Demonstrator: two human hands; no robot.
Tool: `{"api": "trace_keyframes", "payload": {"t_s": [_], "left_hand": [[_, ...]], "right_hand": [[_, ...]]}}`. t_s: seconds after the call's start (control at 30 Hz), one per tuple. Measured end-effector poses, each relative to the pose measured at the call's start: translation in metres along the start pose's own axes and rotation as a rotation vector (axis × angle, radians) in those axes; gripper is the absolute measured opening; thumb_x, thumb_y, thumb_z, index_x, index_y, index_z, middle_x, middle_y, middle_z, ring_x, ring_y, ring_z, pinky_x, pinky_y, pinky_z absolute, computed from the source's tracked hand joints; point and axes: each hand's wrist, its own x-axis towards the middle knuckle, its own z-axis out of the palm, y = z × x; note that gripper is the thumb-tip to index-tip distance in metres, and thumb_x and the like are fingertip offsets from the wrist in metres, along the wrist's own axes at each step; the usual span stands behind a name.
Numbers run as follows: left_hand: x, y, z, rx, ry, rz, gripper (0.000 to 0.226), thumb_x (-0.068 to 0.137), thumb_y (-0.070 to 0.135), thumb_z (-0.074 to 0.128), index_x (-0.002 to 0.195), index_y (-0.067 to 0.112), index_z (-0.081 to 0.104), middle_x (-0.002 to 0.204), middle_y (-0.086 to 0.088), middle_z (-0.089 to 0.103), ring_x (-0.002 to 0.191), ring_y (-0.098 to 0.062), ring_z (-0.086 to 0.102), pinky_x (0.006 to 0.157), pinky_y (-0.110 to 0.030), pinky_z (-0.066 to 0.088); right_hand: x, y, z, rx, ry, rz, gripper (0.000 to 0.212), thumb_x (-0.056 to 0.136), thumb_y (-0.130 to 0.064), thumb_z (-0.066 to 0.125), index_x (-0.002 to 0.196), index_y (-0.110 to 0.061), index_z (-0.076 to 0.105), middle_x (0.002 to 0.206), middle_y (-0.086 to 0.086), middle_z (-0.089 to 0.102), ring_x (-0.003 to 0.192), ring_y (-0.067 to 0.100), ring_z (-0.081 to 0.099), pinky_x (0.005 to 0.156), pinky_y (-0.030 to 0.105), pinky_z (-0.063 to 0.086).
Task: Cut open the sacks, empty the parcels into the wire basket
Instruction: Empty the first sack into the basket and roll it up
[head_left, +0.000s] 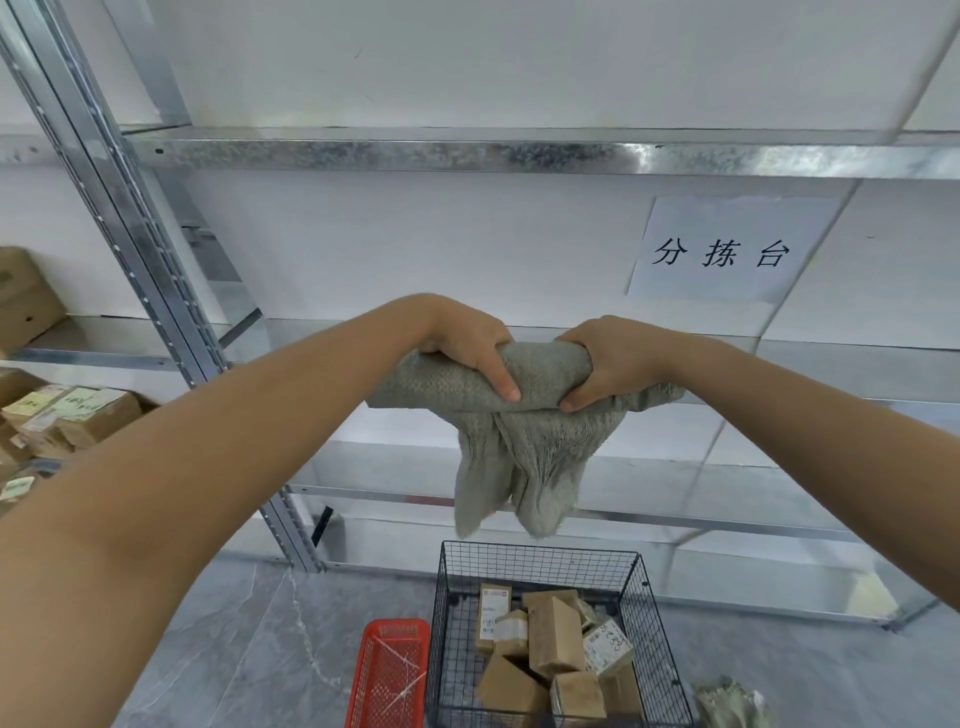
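Gripping the limp grey woven sack (519, 452) with left hand (470, 348) and right hand (608, 364), fingers curled tight round the rolled fabric, held up above the wire basket (540, 566) of cardboard parcels (553, 639). Parked on grey marble-look floor (234, 649), just beside a red plastic basket (387, 675). Backed by galvanised shelving (363, 150) with a paper sign (722, 249) behind.

The grey marbled floor (234, 649) bears a black wire basket (540, 569) under the right hand (618, 364), a red plastic crate (396, 625) just beside it.
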Motion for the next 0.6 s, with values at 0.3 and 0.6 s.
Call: {"api": "trace_keyframes", "payload": {"t_s": [0.3, 0.6], "left_hand": [[-0.004, -0.005, 0.032, 0.609, 0.544, 0.212, 0.040, 0.079, 0.044, 0.063, 0.106, 0.018, 0.050, 0.093, -0.001, 0.058, 0.084, -0.017, 0.051, 0.068, -0.029, 0.038], [-0.008, -0.011, 0.014, 0.325, 0.349, 0.164, 0.053, 0.079, 0.045, 0.064, 0.123, 0.021, 0.046, 0.111, 0.005, 0.055, 0.099, -0.015, 0.051, 0.085, -0.030, 0.042]], "right_hand": [[0.002, -0.003, -0.002, 0.031, -0.308, 0.123, 0.070, 0.075, -0.047, 0.069, 0.134, -0.029, 0.037, 0.120, -0.008, 0.053, 0.105, 0.013, 0.051, 0.098, 0.029, 0.040], [0.007, -0.003, 0.012, -0.279, 0.159, 0.019, 0.035, 0.077, -0.033, 0.065, 0.109, -0.023, 0.055, 0.093, 0.002, 0.065, 0.085, 0.022, 0.057, 0.071, 0.031, 0.045]]}}
